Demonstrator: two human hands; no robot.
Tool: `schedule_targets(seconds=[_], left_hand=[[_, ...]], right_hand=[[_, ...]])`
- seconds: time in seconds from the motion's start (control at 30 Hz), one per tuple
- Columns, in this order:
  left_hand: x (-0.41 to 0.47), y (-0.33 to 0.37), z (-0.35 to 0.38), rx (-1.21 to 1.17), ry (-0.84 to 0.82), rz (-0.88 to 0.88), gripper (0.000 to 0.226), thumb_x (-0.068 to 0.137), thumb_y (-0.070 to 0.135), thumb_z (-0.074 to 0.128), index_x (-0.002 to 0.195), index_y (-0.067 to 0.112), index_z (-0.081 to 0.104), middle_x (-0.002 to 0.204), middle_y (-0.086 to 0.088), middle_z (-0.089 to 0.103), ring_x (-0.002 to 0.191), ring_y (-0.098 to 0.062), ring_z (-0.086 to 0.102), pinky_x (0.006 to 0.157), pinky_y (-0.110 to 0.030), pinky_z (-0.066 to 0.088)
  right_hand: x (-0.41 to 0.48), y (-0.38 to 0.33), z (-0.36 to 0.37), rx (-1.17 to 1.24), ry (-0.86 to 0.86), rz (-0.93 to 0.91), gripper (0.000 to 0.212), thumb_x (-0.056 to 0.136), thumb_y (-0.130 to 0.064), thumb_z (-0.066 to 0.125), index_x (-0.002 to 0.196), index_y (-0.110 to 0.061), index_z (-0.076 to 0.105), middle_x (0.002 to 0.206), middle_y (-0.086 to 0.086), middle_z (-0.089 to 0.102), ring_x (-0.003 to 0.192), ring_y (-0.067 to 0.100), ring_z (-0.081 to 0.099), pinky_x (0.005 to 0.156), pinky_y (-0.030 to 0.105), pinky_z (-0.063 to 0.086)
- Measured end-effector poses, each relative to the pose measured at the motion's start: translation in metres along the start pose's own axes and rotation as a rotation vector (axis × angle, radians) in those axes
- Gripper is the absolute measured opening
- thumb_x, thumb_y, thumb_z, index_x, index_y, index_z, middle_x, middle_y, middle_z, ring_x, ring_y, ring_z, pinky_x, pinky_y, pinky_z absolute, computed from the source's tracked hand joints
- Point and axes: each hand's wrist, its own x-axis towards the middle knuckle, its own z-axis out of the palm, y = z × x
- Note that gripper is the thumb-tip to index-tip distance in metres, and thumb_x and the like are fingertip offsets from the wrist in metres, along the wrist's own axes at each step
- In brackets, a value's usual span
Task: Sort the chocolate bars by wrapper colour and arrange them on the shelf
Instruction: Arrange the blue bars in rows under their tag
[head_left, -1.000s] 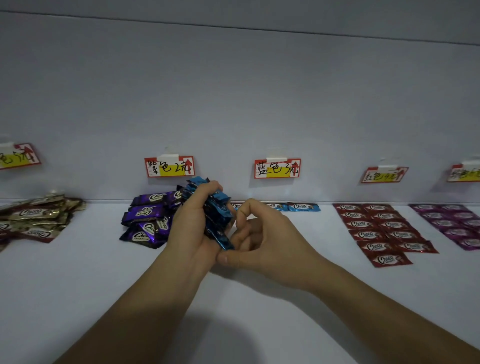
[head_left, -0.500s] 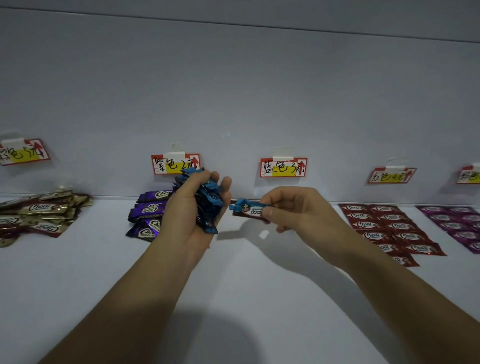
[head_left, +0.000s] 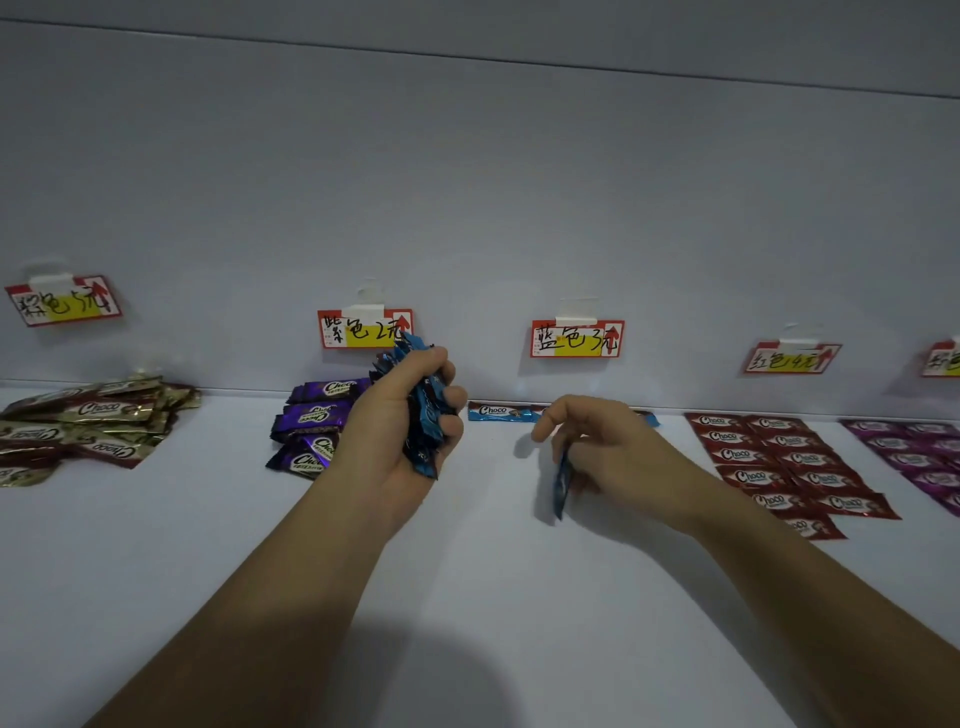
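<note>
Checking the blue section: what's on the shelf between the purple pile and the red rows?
Head view: blue bars in a row along the back wall; otherwise bare shelf below left hand and right hand.

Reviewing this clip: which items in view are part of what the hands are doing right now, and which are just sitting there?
In use: left hand gripping the bundle of blue bars; right hand pinching a single blue bar; blue row at the wall; blue price label.
Idle: gold pile; purple pile; red rows; magenta rows.
</note>
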Motion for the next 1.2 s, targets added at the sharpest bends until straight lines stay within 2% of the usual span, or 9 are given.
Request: schedule_targets(seconds=[0.13, 0.27, 0.47, 0.63, 0.73, 0.83, 0.9, 1.0, 1.2], left_hand=[[-0.003, -0.002, 0.003, 0.029, -0.020, -0.013, 0.013, 0.086, 0.020, 0.074, 0.093, 0.015, 0.065, 0.085, 0.002, 0.066, 0.056, -0.008, 0.057, 0.040, -0.014, 0.042], [-0.005, -0.003, 0.004, 0.030, -0.036, -0.018, 0.015, 0.082, 0.021, 0.074, 0.092, 0.014, 0.065, 0.084, 0.001, 0.065, 0.056, -0.009, 0.057, 0.039, -0.014, 0.043], [-0.002, -0.001, 0.002, 0.031, -0.043, -0.018, 0.018, 0.089, 0.021, 0.073, 0.102, 0.013, 0.064, 0.085, 0.001, 0.066, 0.058, -0.008, 0.057, 0.039, -0.016, 0.045], [0.000, 0.001, 0.000, 0.024, -0.049, 0.010, 0.020, 0.090, 0.021, 0.072, 0.105, 0.014, 0.062, 0.086, 0.000, 0.065, 0.058, -0.008, 0.057, 0.041, -0.015, 0.045], [0.001, 0.001, -0.001, 0.031, -0.057, 0.006, 0.016, 0.090, 0.021, 0.071, 0.102, 0.014, 0.062, 0.086, 0.001, 0.064, 0.058, -0.008, 0.057, 0.041, -0.015, 0.045], [0.001, 0.001, -0.002, 0.036, -0.059, 0.008, 0.017, 0.090, 0.021, 0.071, 0.102, 0.014, 0.062, 0.086, 0.001, 0.064, 0.058, -0.008, 0.057, 0.040, -0.016, 0.045], [0.001, 0.002, -0.002, 0.042, -0.053, 0.016, 0.022, 0.088, 0.022, 0.072, 0.105, 0.013, 0.061, 0.086, 0.001, 0.064, 0.058, -0.008, 0.058, 0.041, -0.016, 0.046], [0.002, 0.002, -0.002, 0.042, -0.050, 0.017, 0.022, 0.088, 0.022, 0.073, 0.105, 0.013, 0.062, 0.086, 0.001, 0.065, 0.059, -0.009, 0.059, 0.041, -0.016, 0.046], [0.001, 0.003, -0.002, 0.034, -0.030, 0.005, 0.020, 0.089, 0.022, 0.073, 0.104, 0.013, 0.063, 0.088, 0.000, 0.066, 0.058, -0.009, 0.059, 0.041, -0.017, 0.047]], right_hand=[[0.001, 0.004, 0.012, -0.339, 0.154, -0.195, 0.033, 0.093, -0.011, 0.065, 0.112, -0.038, 0.062, 0.113, -0.014, 0.055, 0.096, 0.001, 0.053, 0.081, 0.008, 0.038], [-0.004, 0.002, 0.031, -0.317, 0.200, -0.157, 0.018, 0.094, -0.029, 0.063, 0.110, -0.039, 0.062, 0.102, -0.016, 0.049, 0.088, 0.004, 0.051, 0.074, 0.021, 0.038], [-0.002, -0.007, 0.057, -0.649, 0.120, -0.167, 0.043, 0.098, -0.048, 0.046, 0.140, -0.037, 0.044, 0.104, -0.006, 0.041, 0.102, 0.016, 0.041, 0.085, 0.039, 0.045], [0.000, -0.007, 0.059, -0.643, 0.089, -0.142, 0.030, 0.099, -0.044, 0.043, 0.127, -0.034, 0.052, 0.107, -0.007, 0.042, 0.102, 0.014, 0.041, 0.087, 0.037, 0.045], [-0.005, -0.005, 0.057, -0.513, 0.138, -0.153, 0.015, 0.096, -0.045, 0.053, 0.096, -0.033, 0.060, 0.095, -0.013, 0.047, 0.094, 0.009, 0.048, 0.075, 0.028, 0.044], [-0.007, -0.005, 0.057, -0.420, 0.204, -0.118, 0.032, 0.086, -0.050, 0.066, 0.073, -0.023, 0.054, 0.082, -0.010, 0.052, 0.083, 0.008, 0.050, 0.067, 0.028, 0.043], [-0.006, -0.008, 0.057, -0.408, 0.237, -0.078, 0.031, 0.082, -0.045, 0.073, 0.073, -0.022, 0.053, 0.081, -0.010, 0.055, 0.079, 0.008, 0.052, 0.068, 0.029, 0.048], [-0.003, -0.012, 0.054, -0.425, 0.242, -0.063, 0.007, 0.085, -0.027, 0.070, 0.086, -0.027, 0.064, 0.088, -0.012, 0.064, 0.083, 0.009, 0.058, 0.073, 0.034, 0.055], [0.003, -0.004, 0.041, -0.699, 0.153, -0.168, 0.030, 0.093, -0.011, 0.060, 0.112, -0.028, 0.075, 0.107, -0.005, 0.069, 0.105, 0.018, 0.057, 0.090, 0.031, 0.049]])
